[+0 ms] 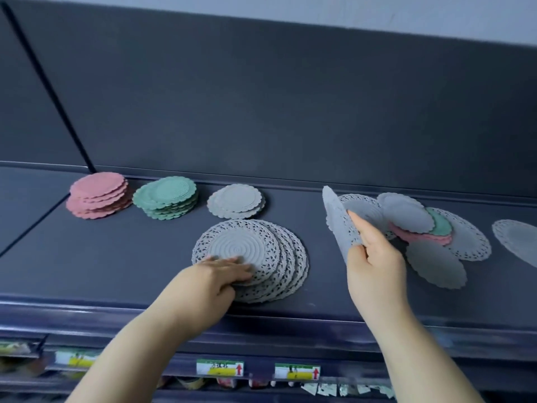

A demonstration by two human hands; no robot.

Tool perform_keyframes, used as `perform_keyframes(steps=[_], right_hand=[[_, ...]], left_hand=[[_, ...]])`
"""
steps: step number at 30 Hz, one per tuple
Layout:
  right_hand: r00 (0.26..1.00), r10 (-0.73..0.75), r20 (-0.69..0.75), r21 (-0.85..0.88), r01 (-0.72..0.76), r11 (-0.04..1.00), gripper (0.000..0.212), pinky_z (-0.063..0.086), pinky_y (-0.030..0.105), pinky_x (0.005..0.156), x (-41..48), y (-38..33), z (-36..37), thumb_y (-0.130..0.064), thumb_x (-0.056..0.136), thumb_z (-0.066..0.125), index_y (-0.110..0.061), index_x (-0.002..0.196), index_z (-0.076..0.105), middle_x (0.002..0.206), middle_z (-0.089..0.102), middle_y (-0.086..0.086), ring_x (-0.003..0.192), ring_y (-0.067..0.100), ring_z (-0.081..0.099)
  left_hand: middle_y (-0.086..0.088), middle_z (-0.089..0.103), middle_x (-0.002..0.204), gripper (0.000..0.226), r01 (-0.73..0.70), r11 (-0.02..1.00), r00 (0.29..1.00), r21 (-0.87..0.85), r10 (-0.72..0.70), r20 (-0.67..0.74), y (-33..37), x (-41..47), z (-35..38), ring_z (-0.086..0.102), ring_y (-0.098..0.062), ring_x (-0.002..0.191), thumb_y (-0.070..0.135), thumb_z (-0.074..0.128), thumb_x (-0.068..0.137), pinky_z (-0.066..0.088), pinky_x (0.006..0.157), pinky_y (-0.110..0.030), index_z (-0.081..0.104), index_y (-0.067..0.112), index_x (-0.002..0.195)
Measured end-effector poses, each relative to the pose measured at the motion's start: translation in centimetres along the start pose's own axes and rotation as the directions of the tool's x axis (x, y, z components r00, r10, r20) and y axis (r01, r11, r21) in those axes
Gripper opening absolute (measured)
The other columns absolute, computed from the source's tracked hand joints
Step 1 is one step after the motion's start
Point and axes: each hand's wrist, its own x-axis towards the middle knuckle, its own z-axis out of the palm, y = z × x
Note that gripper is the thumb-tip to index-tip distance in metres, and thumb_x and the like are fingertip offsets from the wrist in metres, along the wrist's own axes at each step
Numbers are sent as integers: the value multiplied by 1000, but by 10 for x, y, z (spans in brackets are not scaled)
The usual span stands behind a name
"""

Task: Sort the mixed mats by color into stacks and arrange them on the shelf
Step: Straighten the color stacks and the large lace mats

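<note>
Left hand (215, 274) over lace stack (261, 242), rightmost mat (520, 239) — cropped

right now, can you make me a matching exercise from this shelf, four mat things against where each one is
Things:
1 pink stack
2 green stack
3 big lacy grey stack
4 tilted grey mat

Places:
a under the left hand
b pinched by the right hand
c far left on the shelf
d between the pink stack and the small grey stack

Pairs: 1-c, 2-d, 3-a, 4-b
</note>
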Motion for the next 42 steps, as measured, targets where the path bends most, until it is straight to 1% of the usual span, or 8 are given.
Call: perform_keyframes(steps=[4, 7, 9, 12, 19, 29, 35, 42], right_hand=[[953, -301, -33, -52, 299, 953, 55, 41, 9, 73, 2, -26, 29, 6, 81, 35, -28, 119, 56, 78, 60, -26, 69, -6, 56], [825, -533, 190, -136, 560, 817, 50, 30, 36, 110, -3, -32, 70, 13, 77, 40, -9, 117, 62, 123, 59, 1, 122, 14, 50], [723, -454, 521, -181, 613, 769, 51, 20, 49, 113, -12, -33, 95, 12, 81, 39, -10, 123, 57, 134, 52, 6, 131, 19, 39], [633, -200, 748, -233, 533, 813, 51, 0, 35, 118, -29, -28, 110, -4, 90, 38, -19, 138, 40, 151, 27, -5, 141, 5, 12], [683, -221, 696, -147, 437, 887, 39, 2, 20, 115, -27, -23, 108, -21, 91, 49, -23, 129, 52, 145, 37, -13, 127, -14, 14], [720, -323, 614, -189, 532, 826, 40, 3, 14, 112, -38, -3, 92, -21, 91, 47, -20, 131, 50, 144, 41, -7, 138, 5, 25], [791, -284, 542, -369, 528, 765, 32, 20, 34, 108, -24, 16, 57, -25, 83, 47, -14, 105, 68, 123, 62, 3, 119, 17, 55], [923, -220, 317, -420, 344, 840, 20, 33, 33, 100, -6, 46, -13, -16, 80, 62, -14, 97, 72, 112, 68, 4, 105, 20, 63]], left_hand=[[29, 42, 126, 56, 16, 997, 1000, -74, -15, 6, -12, -7, -7, 29, 18, 122, 20, 31, 76, 18, 113, -14, 63, 30, 121], [20, 58, 121, 48, 113, 993, 982, 32, -107, -154, -27, -18, -13, 55, 0, 111, 15, 38, 76, 32, 107, -25, 69, 28, 111], [8, 70, 104, 38, 181, 973, 948, 145, -133, -289, -39, -25, -16, 68, -18, 93, 7, 48, 69, 50, 85, -38, 75, 20, 93], [2, 72, 94, 31, 284, 942, 910, 179, -206, -360, -51, -34, -20, 70, -20, 82, 8, 53, 65, 56, 61, -33, 76, 16, 83], [8, 71, 99, 42, 223, 953, 914, 207, -130, -385, -35, -34, -16, 68, -15, 84, 22, 34, 79, 52, 57, -23, 75, 22, 91], [6, 70, 100, 34, 96, 962, 947, 257, -9, -321, 2, -26, -4, 67, -16, 88, 25, 41, 85, 51, 81, -30, 72, 19, 98], [7, 69, 105, 32, -5, 956, 960, 292, 86, -265, 30, -12, 5, 65, -15, 94, 31, 44, 87, 48, 83, -28, 70, 23, 104], [8, 69, 103, 35, -91, 949, 970, 301, 153, -190, 75, 20, 33, 66, -16, 92, 32, 44, 85, 51, 80, -30, 70, 22, 105]])
